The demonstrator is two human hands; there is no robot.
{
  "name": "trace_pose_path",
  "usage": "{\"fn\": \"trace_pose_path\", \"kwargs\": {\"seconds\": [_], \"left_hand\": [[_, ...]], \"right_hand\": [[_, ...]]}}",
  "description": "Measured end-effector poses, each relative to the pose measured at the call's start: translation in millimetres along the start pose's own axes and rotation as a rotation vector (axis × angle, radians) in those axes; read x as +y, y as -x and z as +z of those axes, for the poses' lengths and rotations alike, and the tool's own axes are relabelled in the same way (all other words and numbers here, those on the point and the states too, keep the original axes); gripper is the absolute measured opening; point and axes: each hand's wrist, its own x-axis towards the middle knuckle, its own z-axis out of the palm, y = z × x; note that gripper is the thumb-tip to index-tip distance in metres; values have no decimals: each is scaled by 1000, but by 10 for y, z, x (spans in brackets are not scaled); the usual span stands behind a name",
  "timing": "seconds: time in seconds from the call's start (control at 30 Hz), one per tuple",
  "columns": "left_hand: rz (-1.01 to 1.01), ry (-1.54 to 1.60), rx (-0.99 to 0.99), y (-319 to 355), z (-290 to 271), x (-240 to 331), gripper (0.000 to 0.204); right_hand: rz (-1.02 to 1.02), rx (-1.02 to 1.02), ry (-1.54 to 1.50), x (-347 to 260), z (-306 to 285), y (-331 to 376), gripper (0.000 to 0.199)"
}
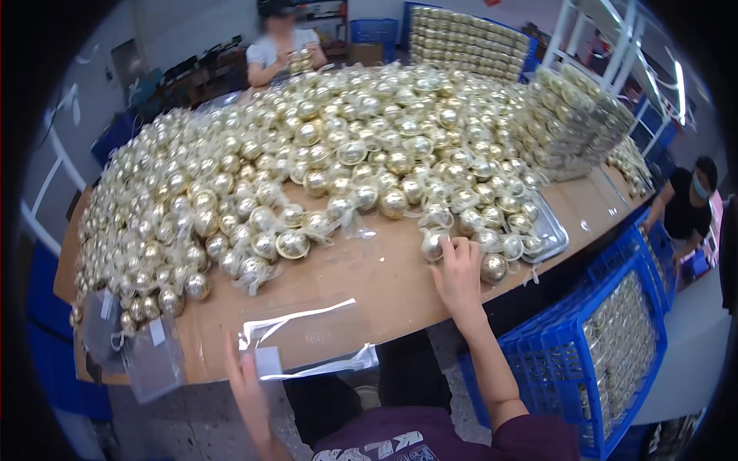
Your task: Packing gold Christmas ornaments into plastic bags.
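My right hand (460, 278) is closed, thumb and fingertips gripping a shiny gold ball (432, 245) at the near edge of the large pile. More gold balls with whitish netting or ribbon, including one ball (493, 268), lie beside its fingers. My left hand (247, 384) is at the left end of a clear plastic box (319, 334), which lies partly over the table's front edge. The thumb is by the box's white label (268, 361) and the fingers run along its side, slightly blurred. Light glares off the box's edges, and no balls show inside it.
The pile of gold balls (254, 165) spreads over the brown table (400, 288). Clear bags (154, 361) lie at the left. A clear tray (550, 230) and stacked packs of balls (569, 115) stand right. Blue crates (546, 369) are below. Two other people (280, 50) are nearby.
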Motion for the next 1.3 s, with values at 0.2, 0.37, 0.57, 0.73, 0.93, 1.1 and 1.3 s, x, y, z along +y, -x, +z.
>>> {"fn": "trace_pose_path", "kwargs": {"seconds": [0.2,0.37,0.57,0.73,0.93,1.1,1.3], "left_hand": [[160,-244,-112,71,238,218,43],[240,-110,-291,-38,221,221,43],[375,-98,-370,-10,144,119,45],[405,-129,-442,28,172,213,48],[403,-301,-403,-29,225,136,72],[445,-258,-488,-128,249,169,65],[427,-273,-498,-192,110,120,59]], "right_hand": [[-277,-90,-230,-101,160,-98,41],[-197,-297,-324,-85,122,-537,47],[-270,-547,-287,158,-44,-750,76],[-29,-587,-405,139,-176,-255,68],[30,-489,-757,-85,-278,479,64],[-232,-624,-837,-426,-349,344,51],[-428,-1420,-1237,-508,95,54,56]]}}
